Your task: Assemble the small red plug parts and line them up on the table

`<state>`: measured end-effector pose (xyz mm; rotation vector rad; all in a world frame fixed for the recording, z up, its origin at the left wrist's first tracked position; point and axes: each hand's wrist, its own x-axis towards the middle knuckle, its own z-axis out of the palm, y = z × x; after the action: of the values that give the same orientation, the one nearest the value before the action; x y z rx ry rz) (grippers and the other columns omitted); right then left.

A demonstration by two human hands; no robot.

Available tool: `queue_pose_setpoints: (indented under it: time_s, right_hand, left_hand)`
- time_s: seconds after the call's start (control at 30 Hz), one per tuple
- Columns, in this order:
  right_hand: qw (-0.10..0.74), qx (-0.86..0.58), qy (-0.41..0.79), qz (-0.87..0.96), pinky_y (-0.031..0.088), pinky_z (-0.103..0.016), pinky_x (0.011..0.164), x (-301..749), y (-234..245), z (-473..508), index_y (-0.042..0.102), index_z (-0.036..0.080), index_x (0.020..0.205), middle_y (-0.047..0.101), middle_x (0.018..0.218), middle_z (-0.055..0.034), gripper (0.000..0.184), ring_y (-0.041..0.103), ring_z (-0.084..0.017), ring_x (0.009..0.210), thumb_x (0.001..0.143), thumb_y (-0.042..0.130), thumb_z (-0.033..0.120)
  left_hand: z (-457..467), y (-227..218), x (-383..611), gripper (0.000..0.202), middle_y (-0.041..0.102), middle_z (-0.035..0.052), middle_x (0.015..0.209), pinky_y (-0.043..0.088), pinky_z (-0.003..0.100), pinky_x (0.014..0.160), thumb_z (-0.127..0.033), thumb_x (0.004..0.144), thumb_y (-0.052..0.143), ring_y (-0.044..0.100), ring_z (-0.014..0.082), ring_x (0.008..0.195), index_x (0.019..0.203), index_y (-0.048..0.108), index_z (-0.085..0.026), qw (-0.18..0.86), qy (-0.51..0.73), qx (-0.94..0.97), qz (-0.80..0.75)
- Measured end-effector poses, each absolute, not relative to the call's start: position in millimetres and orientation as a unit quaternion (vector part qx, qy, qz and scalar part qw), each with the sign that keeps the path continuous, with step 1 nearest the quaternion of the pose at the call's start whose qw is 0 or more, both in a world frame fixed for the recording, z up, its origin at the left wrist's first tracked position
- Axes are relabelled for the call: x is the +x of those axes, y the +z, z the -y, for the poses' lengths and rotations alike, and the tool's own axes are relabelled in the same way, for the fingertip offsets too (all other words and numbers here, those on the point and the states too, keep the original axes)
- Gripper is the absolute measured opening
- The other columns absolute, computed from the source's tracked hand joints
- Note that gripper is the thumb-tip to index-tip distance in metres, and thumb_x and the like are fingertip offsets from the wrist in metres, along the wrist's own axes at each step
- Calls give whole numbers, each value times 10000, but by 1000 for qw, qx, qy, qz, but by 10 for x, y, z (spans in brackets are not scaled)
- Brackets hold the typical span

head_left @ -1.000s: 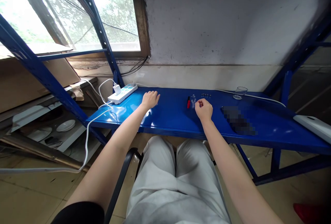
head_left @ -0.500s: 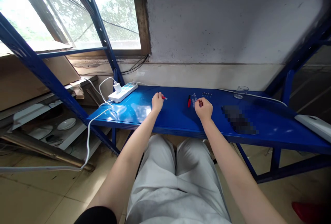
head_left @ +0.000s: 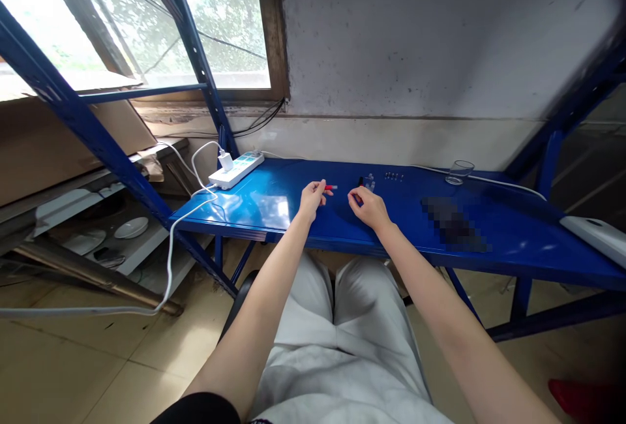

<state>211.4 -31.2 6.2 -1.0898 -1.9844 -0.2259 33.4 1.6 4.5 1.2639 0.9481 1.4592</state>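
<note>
My left hand (head_left: 311,199) is closed in a pinch on a small red tube-like piece with a clear tip (head_left: 331,187), held above the blue table and pointing right. To its right, my right hand (head_left: 368,207) has its fingers pressed together low over the tabletop. What those fingers hold, if anything, is too small and covered to name. Just beyond them a small black piece (head_left: 360,181) shows, beside several small clear plastic pieces (head_left: 370,184). Farther back lies a row of several tiny metallic pieces (head_left: 394,177).
The blue metal table (head_left: 264,215) carries a white power strip (head_left: 237,169) at left with a cable. A drinking glass (head_left: 460,173) stands at back right, near a blurred dark object (head_left: 452,223). A white device (head_left: 594,238) sits at the right end.
My left hand has moved right with the red piece. My right hand has shifted left from the clear pieces to where the red pieces lay, which it now covers. The view has shifted slightly.
</note>
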Motion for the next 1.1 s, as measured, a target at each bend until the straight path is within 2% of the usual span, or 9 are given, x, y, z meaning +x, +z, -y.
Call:
queue_pose_setpoints:
  time_s: [0.2,0.37,0.63,0.83,0.97,1.1]
  right_hand:
    - [359,-467,-74,805,380,-260,576,2049,42,290,561,179,1032,637,790,-72,389,581,-178,658,901,331,463]
    - [344,-460,-86,814,365,-258,564,2040,49,297,575,185,961,655,855,-76,390,599,-180,681,929,269,426]
    - [354,-444,-109,816,366,-254,563,2042,49,306,575,166,939,651,888,-84,372,594,-166,673,931,278,392]
    - [355,-450,-100,813,391,-264,570,2051,69,327,548,167,1026,639,868,-83,368,589,-171,670,923,286,403]
    - [351,-430,-104,825,422,-289,652,2039,63,314,507,176,1136,625,986,-105,383,598,-193,775,918,305,417]
    - [339,-421,-114,834,422,-301,693,2038,24,277,540,191,1102,626,1001,-105,365,597,-197,809,927,287,387]
  left_hand:
    - [73,91,363,366,643,27,647,279,201,407,-501,732,601,420,31,376,772,546,-141,500,546,565,-364]
    - [116,110,365,388,656,33,685,305,206,427,-516,718,606,446,35,395,798,569,-138,508,524,581,-362]
    - [123,119,371,395,662,46,714,314,216,441,-516,724,598,473,47,409,818,588,-132,504,521,582,-369]
    - [103,107,362,393,662,47,703,316,213,439,-519,719,599,476,49,413,808,589,-136,492,539,564,-387]
    - [107,113,360,390,658,45,698,313,213,436,-514,710,611,482,52,411,806,592,-136,489,541,565,-385]
    - [111,118,362,402,656,43,691,316,211,437,-527,703,610,482,51,412,796,593,-137,491,532,568,-392]
